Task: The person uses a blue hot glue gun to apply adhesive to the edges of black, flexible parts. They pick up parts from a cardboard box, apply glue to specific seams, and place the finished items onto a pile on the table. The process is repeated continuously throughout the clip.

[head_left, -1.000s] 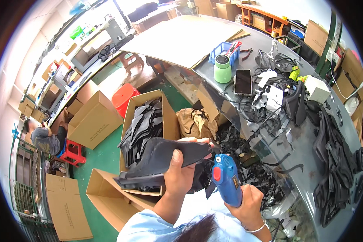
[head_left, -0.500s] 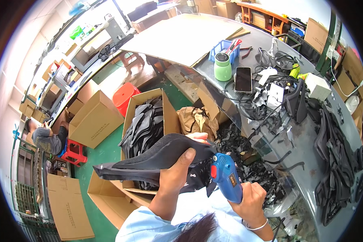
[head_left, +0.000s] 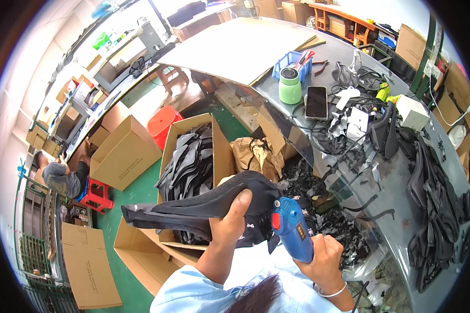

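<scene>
My left hand (head_left: 232, 216) grips a long, curved black padded fabric piece (head_left: 188, 204), thumb on top and the other fingers mostly hidden behind it. The piece stretches out to the left, and its right end lies by the head of a blue handheld power tool (head_left: 292, 232) with a red button. My right hand (head_left: 324, 261) is wrapped around the lower end of that tool. Whether the tool's head touches the fabric I cannot tell. Just beyond the held piece stands a cardboard box (head_left: 222, 151) filled with similar black pieces (head_left: 190, 161).
Black scraps (head_left: 339, 235) heap below the grey table (head_left: 391, 229). On the table are a green bottle (head_left: 290, 87), a phone (head_left: 316, 103), a blue basket (head_left: 284, 61) and stacked black pieces (head_left: 428, 208). An open carton (head_left: 146, 255) stands lower left; a person (head_left: 62, 175) sits far left.
The black piece has tilted and shifted slightly in my left hand, and those fingers show less behind it. The blue tool stays almost in place.
</scene>
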